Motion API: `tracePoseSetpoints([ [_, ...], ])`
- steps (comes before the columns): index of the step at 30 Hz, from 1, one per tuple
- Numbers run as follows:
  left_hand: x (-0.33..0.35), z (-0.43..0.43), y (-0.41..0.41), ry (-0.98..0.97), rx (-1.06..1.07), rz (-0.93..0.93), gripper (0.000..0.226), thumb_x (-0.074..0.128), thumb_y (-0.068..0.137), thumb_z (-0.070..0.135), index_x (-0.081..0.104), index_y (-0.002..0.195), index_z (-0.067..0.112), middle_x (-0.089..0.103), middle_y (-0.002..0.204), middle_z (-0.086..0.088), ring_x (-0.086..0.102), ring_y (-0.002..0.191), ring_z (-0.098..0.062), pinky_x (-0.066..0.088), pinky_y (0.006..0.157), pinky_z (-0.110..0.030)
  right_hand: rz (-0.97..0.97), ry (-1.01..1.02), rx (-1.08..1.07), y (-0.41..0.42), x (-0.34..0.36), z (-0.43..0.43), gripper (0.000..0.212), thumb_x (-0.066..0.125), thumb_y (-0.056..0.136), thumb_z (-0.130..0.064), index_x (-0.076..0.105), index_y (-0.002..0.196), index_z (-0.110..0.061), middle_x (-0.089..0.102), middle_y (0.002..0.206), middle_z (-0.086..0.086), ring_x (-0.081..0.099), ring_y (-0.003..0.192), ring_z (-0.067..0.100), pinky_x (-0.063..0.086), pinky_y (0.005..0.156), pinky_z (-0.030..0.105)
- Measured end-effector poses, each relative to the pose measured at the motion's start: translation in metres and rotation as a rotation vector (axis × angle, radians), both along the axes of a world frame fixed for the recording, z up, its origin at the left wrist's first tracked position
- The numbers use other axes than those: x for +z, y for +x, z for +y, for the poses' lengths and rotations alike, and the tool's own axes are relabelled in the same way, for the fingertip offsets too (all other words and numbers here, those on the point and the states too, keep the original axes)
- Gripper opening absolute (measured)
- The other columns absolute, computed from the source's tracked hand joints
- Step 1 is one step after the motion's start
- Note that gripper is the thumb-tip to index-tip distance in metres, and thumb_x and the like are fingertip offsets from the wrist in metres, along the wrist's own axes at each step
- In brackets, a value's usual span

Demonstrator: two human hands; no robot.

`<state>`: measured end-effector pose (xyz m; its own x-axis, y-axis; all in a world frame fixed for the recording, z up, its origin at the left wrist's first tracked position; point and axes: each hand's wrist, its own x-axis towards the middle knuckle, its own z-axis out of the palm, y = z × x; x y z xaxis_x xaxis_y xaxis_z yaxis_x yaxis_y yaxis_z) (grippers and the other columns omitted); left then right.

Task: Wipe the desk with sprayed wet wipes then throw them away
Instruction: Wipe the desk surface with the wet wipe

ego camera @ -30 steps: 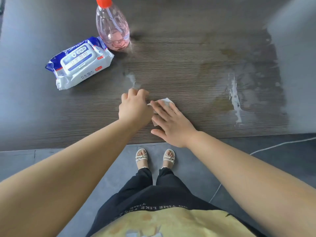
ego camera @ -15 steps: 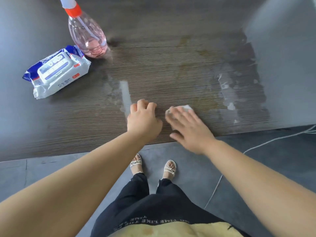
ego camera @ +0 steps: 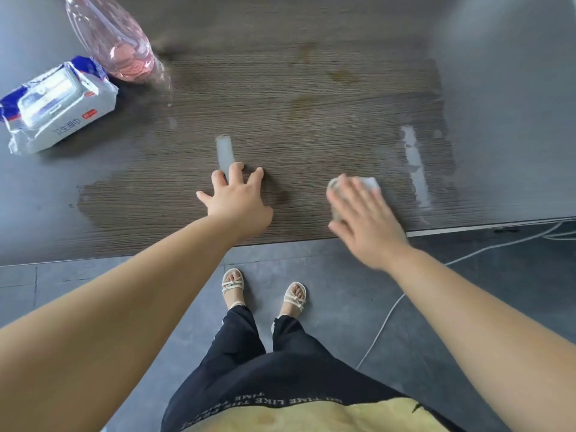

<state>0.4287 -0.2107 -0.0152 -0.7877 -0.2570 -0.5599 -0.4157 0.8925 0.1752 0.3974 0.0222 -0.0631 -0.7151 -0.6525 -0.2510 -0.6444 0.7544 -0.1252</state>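
Note:
A dark wood-grain desk (ego camera: 311, 98) fills the upper part of the view, with wet streaks across it. My right hand (ego camera: 364, 219) lies flat, fingers straight, pressing a white wet wipe (ego camera: 369, 183) onto the desk near the front edge; only the wipe's far corner shows past my fingertips. My left hand (ego camera: 238, 202) rests on the desk to the left of it with fingers spread, holding nothing. At the back left stands a pink spray bottle (ego camera: 120, 45), its top cut off by the frame. A blue and white pack of wet wipes (ego camera: 59, 102) lies beside it.
The desk's front edge (ego camera: 311, 240) runs just below my hands. Grey floor tiles, my feet in white sandals (ego camera: 232, 286) and a white cable (ego camera: 386, 322) lie below. A wet smear (ego camera: 416, 166) glistens right of the wipe, another (ego camera: 225, 151) beyond my left fingers.
My right hand has slid the wipe to the right, away from my left hand. The fingers of my left hand have uncurled and spread on the desk.

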Motion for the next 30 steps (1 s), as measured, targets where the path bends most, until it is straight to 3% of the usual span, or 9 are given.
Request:
tracePoseSetpoints([
  [4, -0.003, 0.008, 0.000, -0.035, 0.057, 0.066, 0.061, 0.054, 0.084, 0.034, 0.029, 0.139, 0.028, 0.015, 0.149, -0.003, 0.013, 0.135, -0.036, 0.019, 0.107, -0.062, -0.066, 0.085, -0.471, -0.017, 0.004, -0.025, 0.066, 0.010, 0.097, -0.053, -0.010, 0.151, -0.019, -0.018, 0.158, 0.008, -0.017, 0.145, 0.025, -0.010, 0.117, 0.044],
  [7, -0.005, 0.013, -0.001, -0.078, 0.072, 0.074, 0.057, 0.055, 0.084, 0.034, 0.032, 0.135, 0.025, 0.016, 0.148, -0.004, 0.015, 0.134, -0.037, 0.020, 0.106, -0.062, -0.086, 0.039, -0.231, 0.007, 0.003, -0.053, 0.073, 0.007, 0.094, -0.059, -0.007, 0.151, -0.015, -0.014, 0.158, 0.012, -0.013, 0.145, 0.029, -0.009, 0.116, 0.047],
  [9, -0.005, 0.013, -0.002, -0.083, 0.062, 0.057, 0.058, 0.055, 0.083, 0.035, 0.032, 0.135, 0.025, 0.017, 0.146, -0.005, 0.016, 0.132, -0.037, 0.023, 0.105, -0.062, -0.068, 0.005, 0.046, 0.025, 0.002, -0.036, 0.075, 0.012, 0.092, -0.058, 0.015, 0.151, -0.013, 0.011, 0.158, 0.013, 0.010, 0.146, 0.031, 0.009, 0.118, 0.051],
  [11, -0.004, 0.010, -0.004, -0.057, 0.061, 0.042, 0.060, 0.056, 0.083, 0.037, 0.032, 0.136, 0.026, 0.017, 0.145, -0.004, 0.017, 0.131, -0.036, 0.023, 0.106, -0.061, -0.035, 0.005, 0.120, 0.022, 0.002, -0.004, 0.071, 0.017, 0.092, -0.056, 0.023, 0.149, -0.015, 0.021, 0.156, 0.010, 0.020, 0.144, 0.030, 0.016, 0.116, 0.049],
  [14, 0.000, 0.003, -0.006, 0.006, 0.087, 0.012, 0.063, 0.055, 0.083, 0.040, 0.029, 0.140, 0.031, 0.016, 0.147, -0.001, 0.015, 0.132, -0.033, 0.024, 0.107, -0.055, -0.077, 0.077, -0.192, -0.004, 0.008, 0.030, 0.066, 0.009, 0.095, -0.056, -0.003, 0.151, -0.023, -0.009, 0.159, 0.004, -0.008, 0.147, 0.023, -0.007, 0.117, 0.040],
  [18, 0.006, -0.001, -0.008, 0.050, 0.098, -0.031, 0.066, 0.054, 0.084, 0.038, 0.025, 0.144, 0.034, 0.012, 0.151, 0.002, 0.010, 0.136, -0.031, 0.022, 0.109, -0.054, -0.143, 0.138, -0.511, -0.023, 0.013, -0.012, 0.071, 0.009, 0.096, -0.057, -0.015, 0.149, -0.017, -0.024, 0.155, 0.011, -0.022, 0.143, 0.028, -0.013, 0.115, 0.046],
  [21, 0.007, -0.007, -0.010, 0.082, 0.112, -0.063, 0.066, 0.054, 0.084, 0.033, 0.026, 0.144, 0.035, 0.012, 0.152, 0.003, 0.009, 0.135, -0.031, 0.020, 0.112, -0.051, -0.163, 0.102, -0.119, 0.004, 0.012, -0.045, 0.078, 0.001, 0.089, -0.064, -0.013, 0.150, -0.017, -0.023, 0.156, 0.010, -0.021, 0.143, 0.028, -0.011, 0.116, 0.049],
  [24, 0.011, -0.013, -0.013, 0.136, 0.109, -0.099, 0.065, 0.054, 0.084, 0.031, 0.028, 0.144, 0.036, 0.012, 0.152, 0.004, 0.007, 0.135, -0.030, 0.017, 0.114, -0.049, -0.166, 0.100, 0.179, 0.010, 0.017, -0.021, 0.083, -0.008, 0.078, -0.063, -0.007, 0.151, -0.024, -0.017, 0.158, 0.001, -0.017, 0.145, 0.020, -0.015, 0.116, 0.039],
  [30, 0.015, -0.015, -0.012, 0.232, 0.153, -0.123, 0.069, 0.054, 0.081, 0.029, 0.028, 0.143, 0.040, 0.011, 0.151, 0.012, 0.004, 0.136, -0.024, 0.019, 0.113, -0.049, -0.239, 0.189, -0.329, -0.059, 0.020, -0.035, 0.067, 0.009, 0.097, -0.056, -0.018, 0.148, -0.023, -0.027, 0.155, 0.003, -0.025, 0.143, 0.021, -0.013, 0.116, 0.043],
])
